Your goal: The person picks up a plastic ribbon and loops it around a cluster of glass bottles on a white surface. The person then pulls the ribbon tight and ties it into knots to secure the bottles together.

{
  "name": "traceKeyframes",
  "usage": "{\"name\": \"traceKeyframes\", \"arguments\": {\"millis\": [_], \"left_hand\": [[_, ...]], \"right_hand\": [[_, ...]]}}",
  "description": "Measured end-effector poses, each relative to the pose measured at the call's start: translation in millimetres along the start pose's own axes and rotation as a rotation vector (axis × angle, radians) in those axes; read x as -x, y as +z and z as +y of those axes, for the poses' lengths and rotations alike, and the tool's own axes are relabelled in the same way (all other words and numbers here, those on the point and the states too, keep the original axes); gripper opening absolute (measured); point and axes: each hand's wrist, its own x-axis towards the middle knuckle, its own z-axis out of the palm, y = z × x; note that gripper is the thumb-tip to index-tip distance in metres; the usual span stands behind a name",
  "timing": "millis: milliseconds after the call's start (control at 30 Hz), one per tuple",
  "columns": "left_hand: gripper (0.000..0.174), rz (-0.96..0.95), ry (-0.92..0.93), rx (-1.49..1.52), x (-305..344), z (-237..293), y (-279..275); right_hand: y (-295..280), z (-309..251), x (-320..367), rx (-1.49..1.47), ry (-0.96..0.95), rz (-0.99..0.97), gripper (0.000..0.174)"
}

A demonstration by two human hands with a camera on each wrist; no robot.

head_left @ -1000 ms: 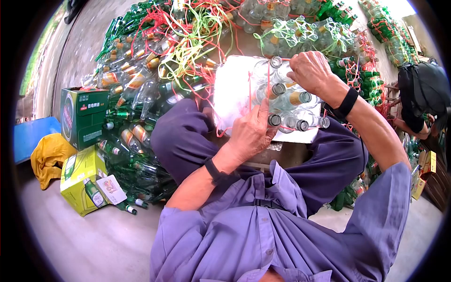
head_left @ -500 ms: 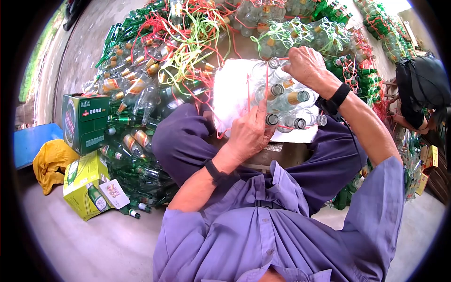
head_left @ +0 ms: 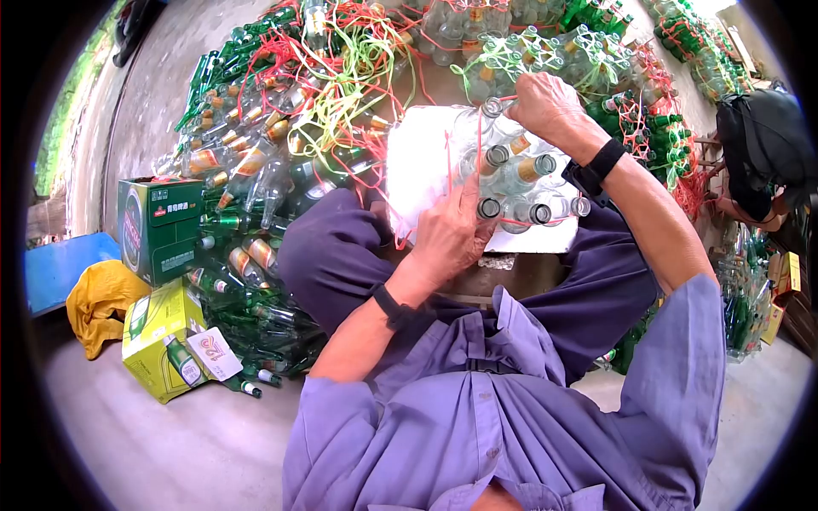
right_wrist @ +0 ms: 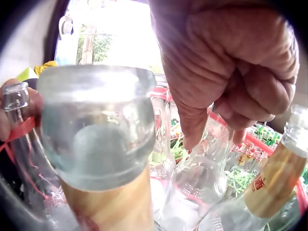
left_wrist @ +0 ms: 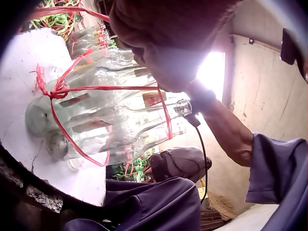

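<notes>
Several clear glass bottles (head_left: 517,186) stand bunched on a white board (head_left: 417,162), some with gold neck labels. Red plastic twine (left_wrist: 115,88) runs around the bunch, knotted low on one side in the left wrist view. The left hand (head_left: 449,232) is at the near left of the bunch, fingers around a bottle neck with the twine over it. At the far side, the right hand (head_left: 550,109) pinches the red twine beside a bottle mouth; its fingers are curled in the right wrist view (right_wrist: 231,72).
Loose bottles (head_left: 247,170) and tangled red and green twine (head_left: 354,77) lie to the left and beyond. A green carton (head_left: 162,226), a yellow-green carton (head_left: 162,341) and a yellow cloth (head_left: 104,307) are at left. Tied bottle bundles (head_left: 588,60) stand beyond; a dark bag (head_left: 767,145) is at right.
The right hand has shifted slightly away from the body and left, with the twine. The left hand stays low at the bunch, its fingers slightly more bent around the neck.
</notes>
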Motion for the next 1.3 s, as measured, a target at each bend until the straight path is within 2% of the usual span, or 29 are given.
{"name": "traceKeyframes", "arguments": {"millis": [200,233,333,400,533,600,633,700,767,833,933,1033,1067,1233,1300], "left_hand": [[0.068,0.010,0.013,0.045,-4,5,-7],[0.068,0.010,0.010,0.045,-3,5,-7],[0.067,0.012,0.018,0.053,-4,5,-7],[0.066,-0.016,0.000,0.039,-3,4,-6],[0.066,-0.003,0.006,0.031,0,1,-2],[0.066,0.002,-0.003,0.000,1,1,-1],[0.066,0.004,-0.007,0.000,1,2,-2],[0.066,-0.015,-0.022,0.032,-1,4,-6],[0.066,-0.009,-0.012,0.028,-2,4,-5],[0.066,-0.002,0.003,0.022,-2,4,-6],[0.067,-0.013,-0.017,0.012,-3,4,-6],[0.068,0.014,0.000,-0.024,0,-2,1],[0.069,0.036,0.020,-0.048,0,-2,2],[0.070,0.063,0.027,-0.096,1,3,2],[0.070,0.060,0.028,-0.082,1,3,0]], "right_hand": [[4,12,-2,-0.139,0.079,0.036,0.045],[6,18,-1,-0.200,0.039,0.094,0.048],[-14,18,12,-0.221,-0.003,0.076,0.050],[-25,16,24,-0.199,-0.010,0.260,0.046],[-65,-3,77,-0.201,0.023,0.392,0.045],[-80,-20,113,-0.337,0.026,0.114,0.042],[-75,-23,130,-0.362,0.002,0.044,0.041],[-57,-25,152,-0.293,-0.206,0.099,0.040],[-52,-30,158,-0.163,-0.245,-0.039,0.038],[-36,-28,151,-0.191,-0.250,-0.041,0.037],[-8,-18,136,-0.231,-0.290,-0.241,0.033],[10,-16,134,-0.257,-0.341,-0.221,0.027],[9,-15,133,-0.274,-0.381,-0.236,0.020],[12,-9,129,-0.283,-0.499,-0.196,0.012],[7,-10,125,-0.196,-0.445,-0.374,0.014]]}}
